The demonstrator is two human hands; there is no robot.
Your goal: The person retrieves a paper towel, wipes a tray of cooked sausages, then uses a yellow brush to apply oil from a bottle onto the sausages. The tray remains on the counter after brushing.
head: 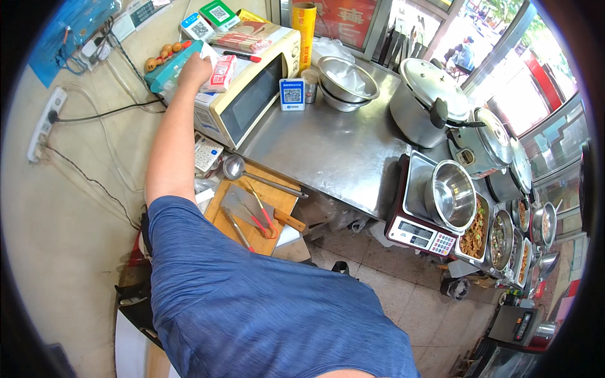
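My left hand [195, 72] reaches out over the top of a cream microwave oven [250, 101]. A piece of thin white paper [211, 53], perhaps a tissue, is pinched in its closed fingers. Just beneath and beside the hand sits a teal box [165, 71], partly covered by it. A pink-and-white packet [222, 73] lies to the right of my wrist. Beyond it, a black marker with a red cap [242, 56] and a bundle of wrapped chopsticks [241, 41] rest on the microwave. My right hand is out of view.
A steel table [321, 151] carries stacked steel bowls [347, 82], a large pressure cooker [420, 104] and a scale [420, 234] bearing a bowl [451, 196]. Food trays [474, 231] stand right. Below the microwave, a ladle [235, 167], cleaver [246, 205] and tongs [264, 219] lie on a wooden board [279, 191].
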